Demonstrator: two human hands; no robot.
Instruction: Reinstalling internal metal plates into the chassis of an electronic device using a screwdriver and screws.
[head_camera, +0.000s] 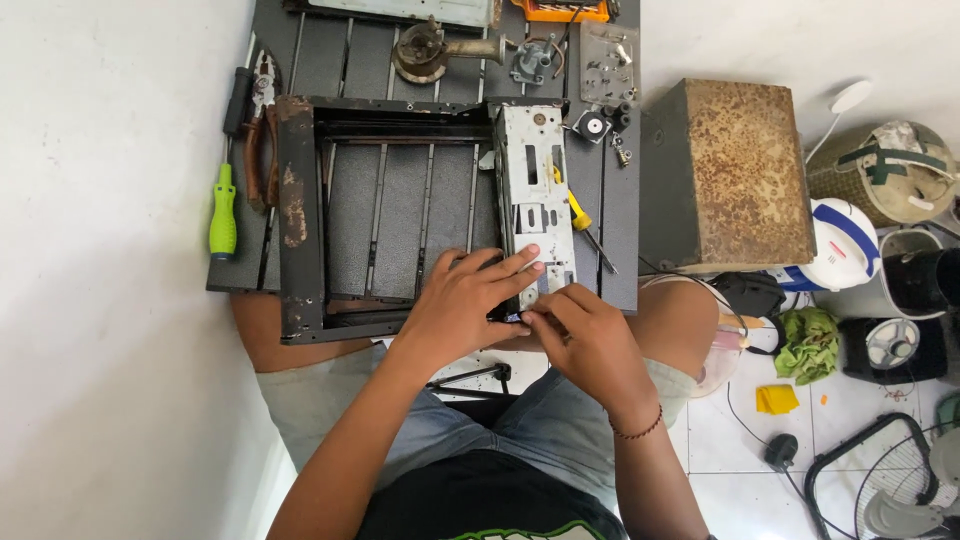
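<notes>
On the dark tabletop (620, 200) lies a rusty black frame (300, 215); along its right side stands a grey metal plate (535, 190), long axis running away from the person. The left hand (465, 305) lies spread over the plate's near end, while the right hand (585, 335) pinches something small there, its fingers (540, 318) closed.

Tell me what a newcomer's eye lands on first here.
Both hands meet at the near end of a grey metal panel standing along the right side of a rusty black frame on the dark workbench: left hand over it, right hand pinching its corner. A rusted metal box sits right; a green-handled screwdriver lies left.
</notes>
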